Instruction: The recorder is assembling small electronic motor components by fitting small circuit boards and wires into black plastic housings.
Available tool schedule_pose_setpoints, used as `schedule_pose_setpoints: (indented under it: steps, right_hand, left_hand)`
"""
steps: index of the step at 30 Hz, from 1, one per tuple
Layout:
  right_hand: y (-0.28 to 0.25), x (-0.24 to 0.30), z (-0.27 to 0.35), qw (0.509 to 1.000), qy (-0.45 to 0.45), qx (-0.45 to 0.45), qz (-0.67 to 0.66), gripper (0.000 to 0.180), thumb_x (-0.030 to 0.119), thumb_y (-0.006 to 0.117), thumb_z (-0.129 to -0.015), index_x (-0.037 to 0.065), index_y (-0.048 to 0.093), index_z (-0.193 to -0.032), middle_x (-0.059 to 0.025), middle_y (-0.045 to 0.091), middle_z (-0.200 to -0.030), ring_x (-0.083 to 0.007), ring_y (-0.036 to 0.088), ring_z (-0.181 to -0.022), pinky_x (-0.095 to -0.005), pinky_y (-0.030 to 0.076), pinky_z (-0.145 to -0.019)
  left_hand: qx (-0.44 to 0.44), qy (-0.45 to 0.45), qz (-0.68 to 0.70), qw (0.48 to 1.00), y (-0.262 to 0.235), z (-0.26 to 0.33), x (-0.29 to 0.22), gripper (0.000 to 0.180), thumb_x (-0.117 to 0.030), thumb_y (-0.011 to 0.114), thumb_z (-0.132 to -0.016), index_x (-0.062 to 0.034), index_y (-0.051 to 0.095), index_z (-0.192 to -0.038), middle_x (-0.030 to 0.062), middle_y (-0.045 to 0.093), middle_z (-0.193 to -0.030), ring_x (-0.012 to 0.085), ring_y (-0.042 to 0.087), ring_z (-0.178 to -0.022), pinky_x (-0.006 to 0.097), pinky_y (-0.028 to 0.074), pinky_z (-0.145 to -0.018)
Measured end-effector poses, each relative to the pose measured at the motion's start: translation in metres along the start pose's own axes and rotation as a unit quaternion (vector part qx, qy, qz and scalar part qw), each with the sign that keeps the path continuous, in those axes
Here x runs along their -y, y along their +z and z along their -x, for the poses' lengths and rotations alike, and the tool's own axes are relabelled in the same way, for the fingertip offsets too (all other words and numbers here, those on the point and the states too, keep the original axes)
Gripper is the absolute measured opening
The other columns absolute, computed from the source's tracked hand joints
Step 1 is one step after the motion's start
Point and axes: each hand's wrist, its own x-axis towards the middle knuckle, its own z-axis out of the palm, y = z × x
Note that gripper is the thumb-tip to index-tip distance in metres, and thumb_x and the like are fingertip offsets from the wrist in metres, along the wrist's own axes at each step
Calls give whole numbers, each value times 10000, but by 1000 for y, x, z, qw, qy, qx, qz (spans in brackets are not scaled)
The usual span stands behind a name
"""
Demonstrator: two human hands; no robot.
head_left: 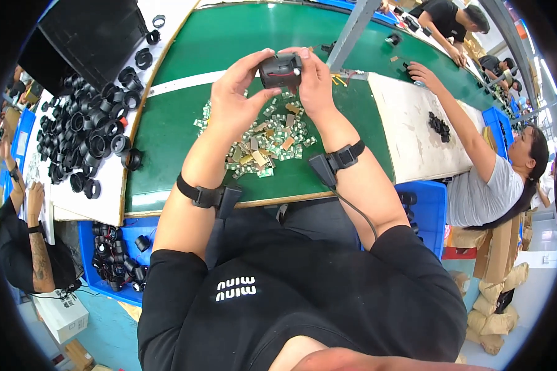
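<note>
Both my hands hold one black plastic housing [280,73], roughly cylindrical, raised above the far part of the green work surface. A thin red wire runs along its side, with a small white spot near the right end. My left hand [236,93] grips its left end, thumb along the lower edge. On the right end are the fingers of my right hand [315,83]. Below and between my forearms lies a loose pile of small green circuit boards [272,143], some with tan or yellowish pieces among them.
Black plastic rings [93,133] heap on the white board at left, beside a large black box [93,37]. Blue bins [88,247] with black parts stand below the table edge. A grey metal post [351,34] rises ahead. At right, a co-worker's arm [461,117] reaches over the table.
</note>
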Motion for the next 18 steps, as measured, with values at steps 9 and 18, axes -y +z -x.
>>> schedule_pose_setpoints:
  steps: [9,18]
  right_hand:
    - [3,-3,6,959,-244,-22,141,414,409,491,-1103,24,643,-1120,-64,691,-855,-145,634,-748,-320,513,-689]
    - [13,-18,9,948,-220,-29,227,535,514,308,-1135,24,521,-1154,-189,660,-810,-308,661,-753,-417,527,-718]
  left_hand:
    - [-7,130,-214,968,-3,0,5,753,-76,924,-695,-169,675,-1399,130,692,-1364,264,708,-1203,349,589,-998]
    - [18,117,-219,968,-6,1,3,550,-41,784,-887,-31,628,-1414,166,685,-1373,267,697,-1205,337,558,-1002]
